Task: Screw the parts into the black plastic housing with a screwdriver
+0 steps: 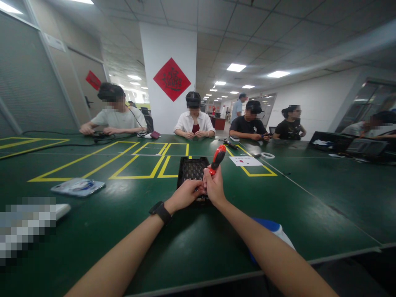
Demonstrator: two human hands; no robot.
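A red and black screwdriver (218,159) points handle-up from my right hand (214,185), whose fingers are wrapped round its lower part. Beside it, almost touching, my left hand (189,192) has its fingertips pinched together; whatever they hold is hidden. Both hands are over the near end of a black tray (180,173) with a grid of small cells inside. The screwdriver's tip cannot be made out behind the fingers. A dark watch band circles my left wrist.
On the green table (130,214) lie a phone (78,187) at left, a blue and white object (269,227) under my right forearm, a white paper (246,161) and a tape roll (267,155). Yellow tape marks rectangles. Several people sit across the table.
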